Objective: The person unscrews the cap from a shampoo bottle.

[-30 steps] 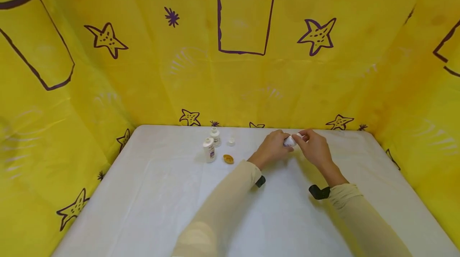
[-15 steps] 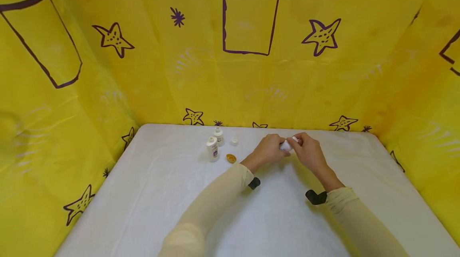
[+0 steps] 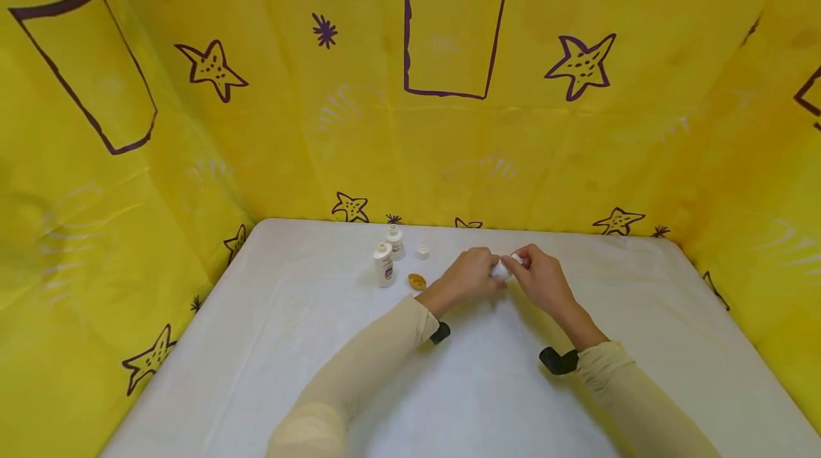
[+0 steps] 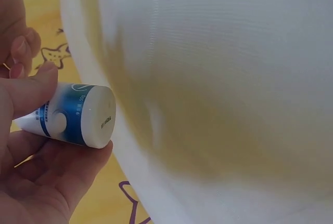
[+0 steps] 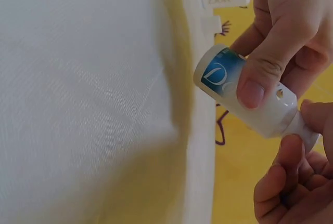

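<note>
A small white bottle (image 5: 229, 89) with a blue label lies tilted between both hands. My left hand (image 3: 470, 274) grips its body, thumb on one side and fingers on the other. At the neck end, the thumb and fingers of my right hand (image 3: 545, 283) pinch the white cap (image 5: 307, 133). The flat bottle base (image 4: 99, 117) faces the left wrist camera. In the head view the hands cover most of this bottle, near the table's far edge.
Left of the hands stand two white bottles, a nearer one (image 3: 383, 266) and a farther one (image 3: 395, 243), both without caps. Beside them lie a white cap (image 3: 422, 252) and a small orange-yellow oval piece (image 3: 417, 281). A yellow patterned curtain (image 3: 359, 137) rises behind the white table (image 3: 256, 344).
Both hands have moved left and slightly nearer with the bottle, the right hand staying at its cap. The head view has turned a little left. The standing bottles have stayed in place.
</note>
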Available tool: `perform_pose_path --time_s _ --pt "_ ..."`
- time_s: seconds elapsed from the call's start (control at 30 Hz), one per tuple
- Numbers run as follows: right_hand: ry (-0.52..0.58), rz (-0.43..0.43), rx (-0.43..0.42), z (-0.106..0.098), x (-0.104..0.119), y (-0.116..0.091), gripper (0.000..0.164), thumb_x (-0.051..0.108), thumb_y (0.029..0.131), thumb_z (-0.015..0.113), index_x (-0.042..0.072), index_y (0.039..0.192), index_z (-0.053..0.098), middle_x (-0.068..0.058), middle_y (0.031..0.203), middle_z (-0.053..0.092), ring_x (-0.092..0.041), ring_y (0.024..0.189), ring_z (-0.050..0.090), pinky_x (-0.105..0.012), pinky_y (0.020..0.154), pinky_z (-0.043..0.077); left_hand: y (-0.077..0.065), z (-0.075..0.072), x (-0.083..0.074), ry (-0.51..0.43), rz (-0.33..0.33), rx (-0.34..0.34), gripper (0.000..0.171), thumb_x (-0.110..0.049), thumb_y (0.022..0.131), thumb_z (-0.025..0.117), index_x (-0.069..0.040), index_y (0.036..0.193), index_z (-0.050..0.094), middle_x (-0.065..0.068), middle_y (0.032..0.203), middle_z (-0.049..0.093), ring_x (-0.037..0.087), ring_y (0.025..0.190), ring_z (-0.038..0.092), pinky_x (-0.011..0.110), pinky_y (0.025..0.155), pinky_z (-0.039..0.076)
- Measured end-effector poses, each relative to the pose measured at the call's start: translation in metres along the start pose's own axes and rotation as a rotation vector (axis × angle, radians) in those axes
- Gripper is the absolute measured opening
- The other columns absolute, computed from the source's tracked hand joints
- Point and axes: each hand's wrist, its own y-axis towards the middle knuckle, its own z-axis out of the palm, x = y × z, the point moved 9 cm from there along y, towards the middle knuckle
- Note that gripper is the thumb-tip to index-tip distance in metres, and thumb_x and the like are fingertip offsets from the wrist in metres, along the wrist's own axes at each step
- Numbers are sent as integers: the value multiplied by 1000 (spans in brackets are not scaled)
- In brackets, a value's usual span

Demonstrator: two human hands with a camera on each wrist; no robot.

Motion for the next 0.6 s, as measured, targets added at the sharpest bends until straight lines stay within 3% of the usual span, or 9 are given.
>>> perform_pose_path --time_s 0.6 --pt "19 -17 46 18 15 -4 31 32 97 70 3 97 58 -5 71 53 -16 62 46 -23 56 37 -16 -1 18 -9 -4 35 28 -33 91 77 -9 105 74 0 82 58 12 71 50 21 61 37"
